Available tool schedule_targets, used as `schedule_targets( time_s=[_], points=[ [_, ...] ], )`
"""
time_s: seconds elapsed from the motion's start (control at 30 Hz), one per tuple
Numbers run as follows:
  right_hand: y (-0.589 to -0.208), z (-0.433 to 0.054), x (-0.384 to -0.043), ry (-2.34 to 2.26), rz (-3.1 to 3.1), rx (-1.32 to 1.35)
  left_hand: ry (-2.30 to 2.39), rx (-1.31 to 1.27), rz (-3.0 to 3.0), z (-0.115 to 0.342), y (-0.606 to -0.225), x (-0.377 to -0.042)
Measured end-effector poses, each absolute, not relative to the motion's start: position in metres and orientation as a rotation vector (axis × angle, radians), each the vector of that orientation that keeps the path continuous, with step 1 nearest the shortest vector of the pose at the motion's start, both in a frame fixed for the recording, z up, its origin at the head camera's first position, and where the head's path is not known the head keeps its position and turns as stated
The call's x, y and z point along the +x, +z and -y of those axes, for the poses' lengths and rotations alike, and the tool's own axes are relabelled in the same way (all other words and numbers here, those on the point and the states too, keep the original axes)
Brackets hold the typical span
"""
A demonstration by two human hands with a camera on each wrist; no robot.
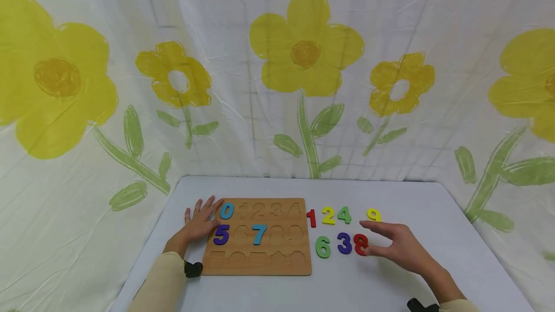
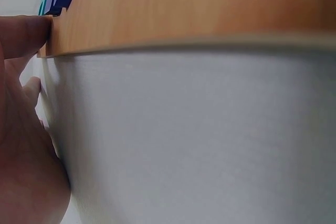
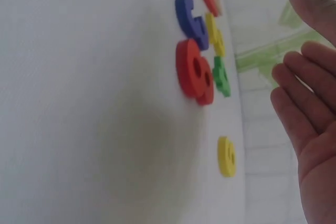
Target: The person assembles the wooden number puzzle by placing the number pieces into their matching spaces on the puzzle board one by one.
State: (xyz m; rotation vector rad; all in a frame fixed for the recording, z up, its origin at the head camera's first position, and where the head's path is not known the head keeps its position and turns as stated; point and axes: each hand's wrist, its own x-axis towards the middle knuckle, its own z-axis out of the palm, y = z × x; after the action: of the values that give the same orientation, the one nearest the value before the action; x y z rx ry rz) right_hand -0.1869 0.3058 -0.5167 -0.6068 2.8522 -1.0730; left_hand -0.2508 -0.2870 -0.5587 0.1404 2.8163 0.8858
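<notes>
My left hand [image 1: 200, 223] rests against the left edge of a wooden number board [image 1: 256, 269], its fingers spread. In the left wrist view the thumb [image 2: 26, 35] touches the board's side. A light-blue 0 [image 1: 223, 211], a purple 5 [image 1: 221, 240] and a light-blue 7 [image 1: 259, 234] lie in the board; its other recesses are bare. My right hand [image 1: 401, 244] hovers with thumb and fingers apart, holding nothing. Nearest to it are the red 8 [image 3: 189, 72] and yellow 9 [image 3: 224, 156] on the table.
Right of the board lie a red 1 [image 1: 312, 218], a yellow 2 [image 1: 329, 216], a green 4 [image 1: 344, 215], a green 6 [image 1: 319, 247] and a purple 3 [image 1: 349, 244]. The white table [image 1: 243, 295] ends at a flowered curtain [image 1: 243, 158] behind.
</notes>
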Motion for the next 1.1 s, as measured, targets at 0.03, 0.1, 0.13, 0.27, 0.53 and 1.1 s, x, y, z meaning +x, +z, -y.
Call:
schedule_targets(
  time_s=[0.03,0.1,0.13,0.27,0.53,1.1],
  points=[
    [-0.517,-0.308,-0.187,-1.064,-2.854,-0.606,0.890,0.141,-2.816,0.287,-0.558,-0.251],
    [-0.518,-0.312,-0.186,-1.046,-2.855,-0.598,0.889,0.139,-2.815,0.286,-0.559,-0.251],
    [-0.518,-0.314,-0.186,-1.038,-2.854,-0.591,0.888,0.138,-2.814,0.286,-0.559,-0.251],
    [-0.520,-0.320,-0.188,-1.017,-2.843,-0.545,0.869,0.137,-2.809,0.286,-0.559,-0.252],
    [-0.534,-0.324,-0.192,-1.034,-2.802,-0.515,0.934,0.173,-2.841,0.288,-0.562,-0.250],
    [-0.556,-0.315,-0.201,-1.003,-2.773,-0.538,0.883,0.124,-2.810,0.285,-0.557,-0.250]
  ],
)
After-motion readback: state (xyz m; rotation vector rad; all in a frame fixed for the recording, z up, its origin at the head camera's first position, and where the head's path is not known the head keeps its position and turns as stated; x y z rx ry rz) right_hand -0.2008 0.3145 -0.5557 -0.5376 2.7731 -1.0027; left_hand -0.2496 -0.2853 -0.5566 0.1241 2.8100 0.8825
